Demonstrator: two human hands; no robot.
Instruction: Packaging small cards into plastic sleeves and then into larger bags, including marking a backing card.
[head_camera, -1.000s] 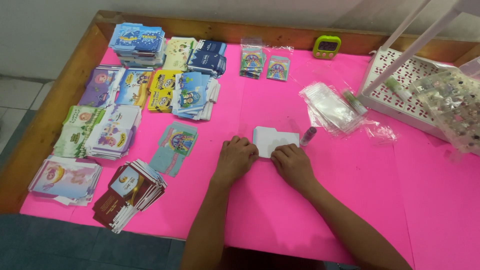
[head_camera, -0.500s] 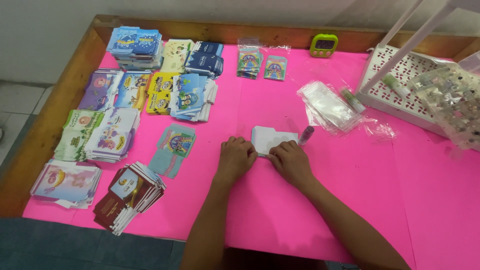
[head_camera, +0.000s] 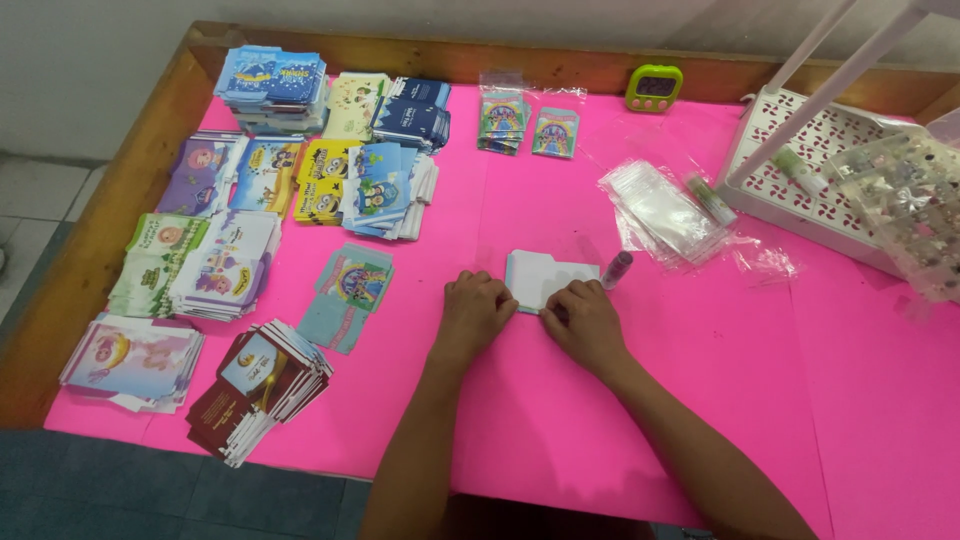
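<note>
Pressing down on a small white card (head_camera: 545, 277), left hand (head_camera: 475, 315) and right hand (head_camera: 583, 322) lie side by side, fingers curled flat on its near edge; neither grip closes around it. Card: mid-surface, on pink surface (head_camera: 560, 420). Glue stick (head_camera: 616, 270) just beside card's right end. Clear sleeves (head_camera: 665, 210) beyond. Teal envelope (head_camera: 347, 293) left of hands. Card stacks (head_camera: 300, 170) far left.
</note>
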